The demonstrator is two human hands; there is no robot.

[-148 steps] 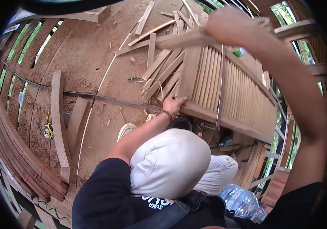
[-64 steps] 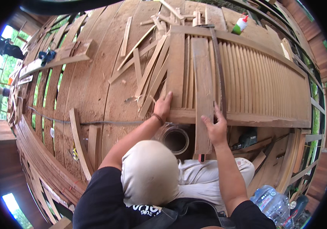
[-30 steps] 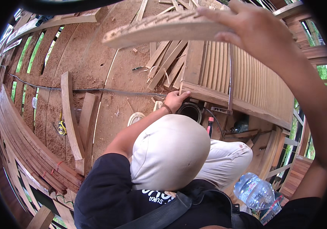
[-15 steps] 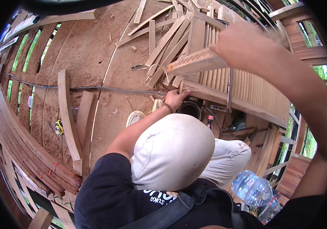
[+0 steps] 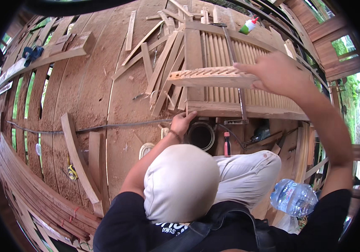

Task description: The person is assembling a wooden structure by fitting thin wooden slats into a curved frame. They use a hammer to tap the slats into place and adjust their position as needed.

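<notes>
My right hand (image 5: 281, 74) is around the right end of a notched wooden rail (image 5: 213, 77), its index finger stretched along the top and thumb on the near side. A row of slanted slots runs along the rail, which lies crosswise over a slatted wooden panel (image 5: 268, 88). My left hand (image 5: 182, 122) grips the panel's near left corner, thumb on the frame's edge; its other fingers are partly hidden. A long metal bar clamp (image 5: 242, 101) spans the panel. Below the frame are a dark round bucket (image 5: 201, 136) and a red-and-black handled tool (image 5: 227, 144).
Loose wood offcuts (image 5: 163, 67) are heaped left of the panel. A white-and-green glue bottle (image 5: 248, 26) stands beyond it. A power tool (image 5: 260, 133) lies under its near side. A cable (image 5: 104, 127) crosses the dusty floor. A water bottle (image 5: 293, 197) is at my right.
My right hand has come down with the notched rail, its index finger now stretched out. The rail lies more level across the panel. My left hand stays at the panel's corner. The view has shifted.
</notes>
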